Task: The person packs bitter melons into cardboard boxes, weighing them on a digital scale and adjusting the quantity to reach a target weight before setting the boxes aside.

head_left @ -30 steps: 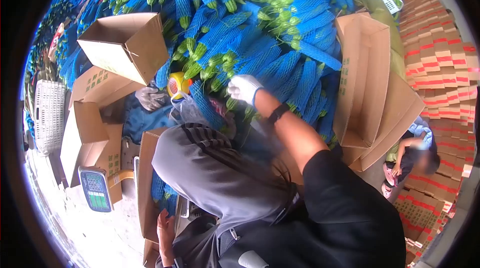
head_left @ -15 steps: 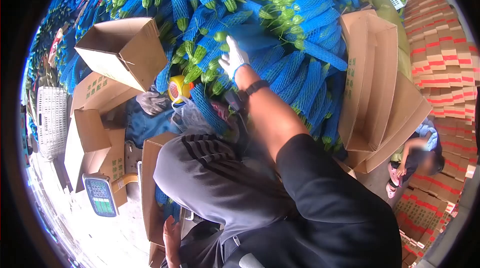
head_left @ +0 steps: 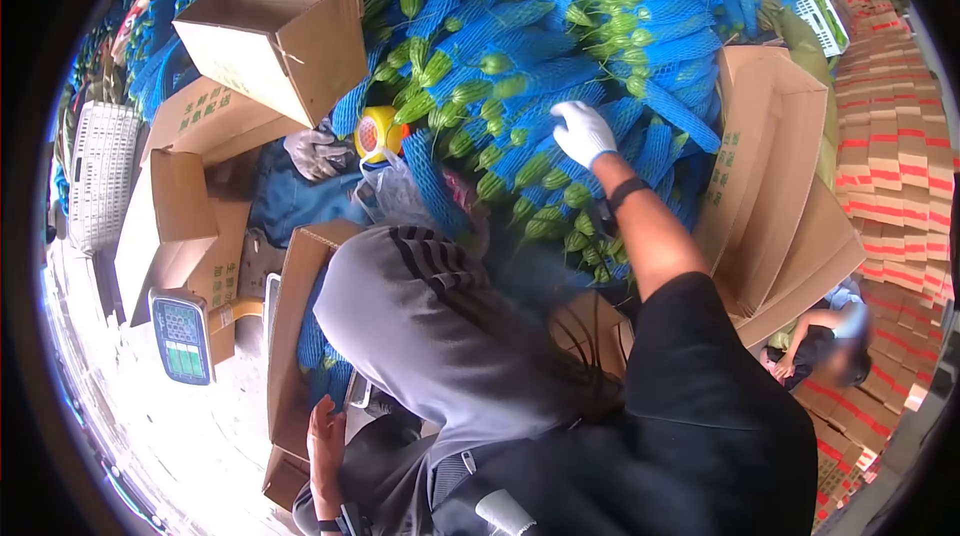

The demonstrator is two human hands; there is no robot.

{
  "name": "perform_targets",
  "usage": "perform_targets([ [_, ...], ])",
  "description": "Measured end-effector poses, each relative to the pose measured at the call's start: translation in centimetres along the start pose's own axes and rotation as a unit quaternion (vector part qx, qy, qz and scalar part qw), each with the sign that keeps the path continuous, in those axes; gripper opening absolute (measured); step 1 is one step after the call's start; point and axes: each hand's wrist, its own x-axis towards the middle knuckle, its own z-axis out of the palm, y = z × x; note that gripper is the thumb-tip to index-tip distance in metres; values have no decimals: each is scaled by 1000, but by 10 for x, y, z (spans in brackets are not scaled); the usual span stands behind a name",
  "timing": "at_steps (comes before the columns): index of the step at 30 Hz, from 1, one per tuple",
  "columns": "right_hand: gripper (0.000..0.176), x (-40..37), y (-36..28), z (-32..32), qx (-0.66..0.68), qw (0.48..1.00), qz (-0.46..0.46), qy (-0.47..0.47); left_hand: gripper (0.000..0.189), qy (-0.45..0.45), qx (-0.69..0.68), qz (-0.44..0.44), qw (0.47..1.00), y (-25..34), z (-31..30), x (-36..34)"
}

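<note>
My right hand (head_left: 585, 133), in a white glove, is over a large pile of long green gourds (head_left: 560, 161) in blue mesh sleeves. Its fingers point left, slightly bent and apart, with nothing visible in them. Low at the left, my bare left hand (head_left: 325, 446) is raised with its fingers stretched upward, holding nothing. It is beside an open carton (head_left: 290, 366) in which more blue-sleeved gourds (head_left: 318, 351) lie. My grey-trousered knee covers part of that carton.
A digital scale display (head_left: 182, 336) stands left of the carton. Empty cartons (head_left: 270, 46) lie around the pile, with nested ones (head_left: 765, 176) at right. A grey glove (head_left: 318, 154), a yellow round object (head_left: 380, 133) and a white basket (head_left: 103, 176) are at left. A person (head_left: 825, 346) sits by stacked boxes (head_left: 900, 206).
My right hand has moved right over the pile, away from the gourd ends it was at. My left hand has risen slightly beside the carton. The whole view has shifted a little.
</note>
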Motion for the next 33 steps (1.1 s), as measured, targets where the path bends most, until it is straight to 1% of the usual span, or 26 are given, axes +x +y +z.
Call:
perform_targets([
  [1,27,-9,-2,-12,-37,998,-35,-39,48,-4,4,-3,1000,6,-1,2],
  [2,27,-14,-8,-18,-38,998,-35,-42,48,-6,3,-4,1000,4,1,4],
  [4,28,-25,-18,-32,-109,980,-137,-96,48,-14,-14,19,1000,2,2,6],
  [5,33,-28,-25,-37,-103,974,-159,-121,49,-17,-15,19,1000,4,1,7],
  [6,33,-28,-33,-38,-101,974,-161,-122,49,-15,-14,17,1000,5,0,9],
  [8,41,-32,-52,-37,-126,955,-217,-157,49,-25,-14,16,999,5,-4,9],
  [9,46,-35,-74,-38,-108,954,-221,-172,49,-23,-14,14,1000,1,-3,10],
  [10,47,-37,-88,-30,-94,946,-245,-192,49,-13,-22,34,999,-4,0,12],
  [11,45,-39,-103,-18,-110,929,-274,-224,49,-5,-29,55,998,-6,1,12],
  [12,44,-42,-117,-4,-127,911,-299,-253,49,-6,-28,56,998,-4,-1,11],
  [14,37,-49,-141,35,-243,899,-232,-280,50,-15,-17,28,999,4,-1,15],
  [16,29,-47,-144,82,-336,886,-236,-213,50,-8,-29,42,999,2,3,15],
  [17,27,-41,-146,92,-355,881,-216,-227,50,3,-38,47,998,-1,2,13],
  [18,27,-39,-145,93,-355,880,-218,-227,50,4,-39,45,998,5,-2,11],
  [20,26,-36,-146,95,-379,871,-223,-220,49,-12,-18,-23,999,25,-10,5],
  [21,23,-33,-146,87,-371,868,-231,-236,49,-6,-24,-33,999,26,-9,3],
  [23,20,-32,-147,52,-333,888,-228,-220,47,10,-55,-14,998,23,-12,2],
  [24,24,-29,-151,30,-323,893,-225,-217,47,16,-61,-24,998,21,-12,4],
  [26,38,-19,-151,-1,-296,905,-187,-241,47,23,-108,-18,994,17,-11,11],
  [28,35,-6,-153,-48,-259,920,-189,-226,48,19,-130,-23,991,12,-13,19],
  [30,41,6,-148,-97,-183,953,-153,-189,49,28,-175,0,984,5,-10,26],
  [32,49,10,-136,-142,-97,982,-118,-113,49,24,-202,-9,979,13,-16,29],
  [33,50,12,-118,-158,-57,991,-99,-66,48,19,-225,0,974,13,-17,32],
])
